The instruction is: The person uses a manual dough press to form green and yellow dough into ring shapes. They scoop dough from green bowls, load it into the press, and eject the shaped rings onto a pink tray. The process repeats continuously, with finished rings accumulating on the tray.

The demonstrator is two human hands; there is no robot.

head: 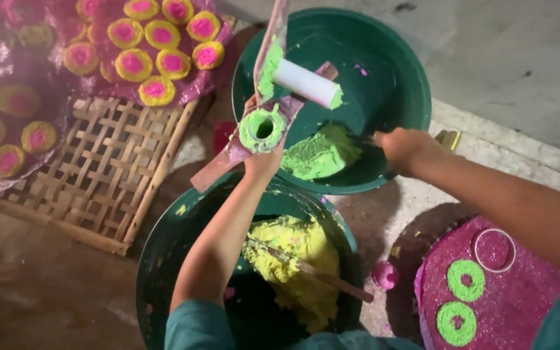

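Observation:
My left hand (264,159) grips a flat pinkish wooden board (228,155) that carries a green ring of paste (262,128) and, higher up, a white cylinder (306,83) lying across it. My right hand (404,148) is closed on a thin tool whose tip reaches into a lump of green paste (322,154) inside the far green basin (384,97). Below my arms sits a second green basin (163,259) with yellow paste (296,259) and a wooden stick (322,275) resting in it.
A woven bamboo tray (108,175) lies at left. Pink sheets hold several yellow-and-pink rings (153,48). At lower right a pink sheet (526,291) carries two green rings (466,280) and a white hoop (494,250). Concrete floor (507,58) lies beyond.

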